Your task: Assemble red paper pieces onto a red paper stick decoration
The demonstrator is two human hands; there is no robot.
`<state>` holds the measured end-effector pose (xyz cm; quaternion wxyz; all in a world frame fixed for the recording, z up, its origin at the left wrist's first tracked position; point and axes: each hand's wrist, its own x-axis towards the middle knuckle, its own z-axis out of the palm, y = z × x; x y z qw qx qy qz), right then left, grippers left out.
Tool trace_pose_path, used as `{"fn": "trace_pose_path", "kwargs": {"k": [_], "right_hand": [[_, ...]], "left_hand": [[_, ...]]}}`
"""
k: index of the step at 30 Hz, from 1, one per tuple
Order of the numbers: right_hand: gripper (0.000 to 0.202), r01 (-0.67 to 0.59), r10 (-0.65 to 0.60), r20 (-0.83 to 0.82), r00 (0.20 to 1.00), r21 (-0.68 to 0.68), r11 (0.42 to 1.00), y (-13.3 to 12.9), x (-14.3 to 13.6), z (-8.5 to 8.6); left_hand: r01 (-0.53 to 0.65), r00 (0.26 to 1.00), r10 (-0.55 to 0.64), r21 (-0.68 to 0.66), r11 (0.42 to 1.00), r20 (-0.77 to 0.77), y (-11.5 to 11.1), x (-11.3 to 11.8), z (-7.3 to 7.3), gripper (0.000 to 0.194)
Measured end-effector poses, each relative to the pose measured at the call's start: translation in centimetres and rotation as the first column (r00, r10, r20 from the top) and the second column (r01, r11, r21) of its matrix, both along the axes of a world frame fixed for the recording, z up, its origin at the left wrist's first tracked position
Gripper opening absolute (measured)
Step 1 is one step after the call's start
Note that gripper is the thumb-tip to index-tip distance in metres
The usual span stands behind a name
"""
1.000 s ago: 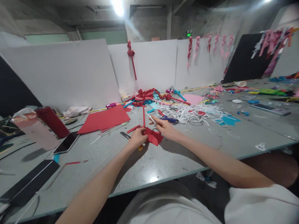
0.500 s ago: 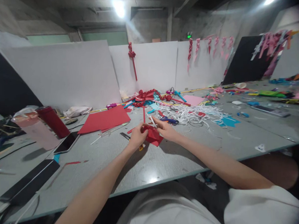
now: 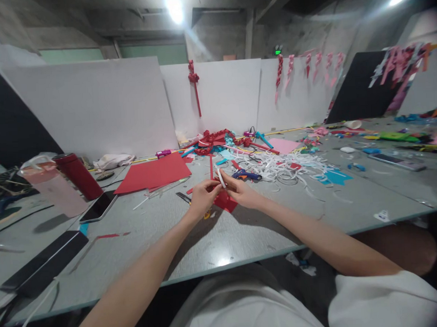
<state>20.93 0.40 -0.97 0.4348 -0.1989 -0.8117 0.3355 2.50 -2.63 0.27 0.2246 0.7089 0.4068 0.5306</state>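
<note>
Over the table, both hands meet at a small red paper piece [image 3: 226, 203], whose lower corner points toward me. My left hand [image 3: 201, 197] is closed, pinching at its left side. Beside it, my right hand [image 3: 245, 194] has its fingers bent round a narrow white strip [image 3: 221, 178] that curves up between the two hands. Exactly where the fingertips meet the paper is hidden. Partly under my left hand lies a tool with a dark blade [image 3: 183, 197] and a yellow handle [image 3: 207, 214]. A blue glue gun [image 3: 247, 175] rests just beyond my right hand.
Tangled white strips [image 3: 288, 167] spread to the right, near a blue paper piece [image 3: 336, 177]. Large red sheets [image 3: 153, 174] lie left. A phone [image 3: 99, 207], pink bottle [image 3: 56, 189], red flask [image 3: 79, 178] and black box [image 3: 44, 264] stand or lie further left. White boards [image 3: 218, 95] rise behind.
My hands have drawn closer together over the red paper. The white strip has shifted slightly left and stands more upright between the fingers.
</note>
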Motion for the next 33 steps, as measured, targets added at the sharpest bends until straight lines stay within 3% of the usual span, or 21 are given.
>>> {"fn": "trace_pose_path", "kwargs": {"k": [17, 33], "right_hand": [[0.078, 0.049, -0.058, 0.118, 0.991, 0.075, 0.996, -0.3, 0.0, 0.1], [0.078, 0.071, -0.074, 0.062, 0.995, 0.037, 0.997, -0.5, -0.1, 0.5]], "left_hand": [[-0.085, 0.987, 0.103, 0.137, 0.987, -0.124, -1.1, 0.2, 0.8, 0.014], [-0.098, 0.981, 0.121, 0.152, 0.984, -0.152, -0.6, 0.2, 0.4, 0.013]]}}
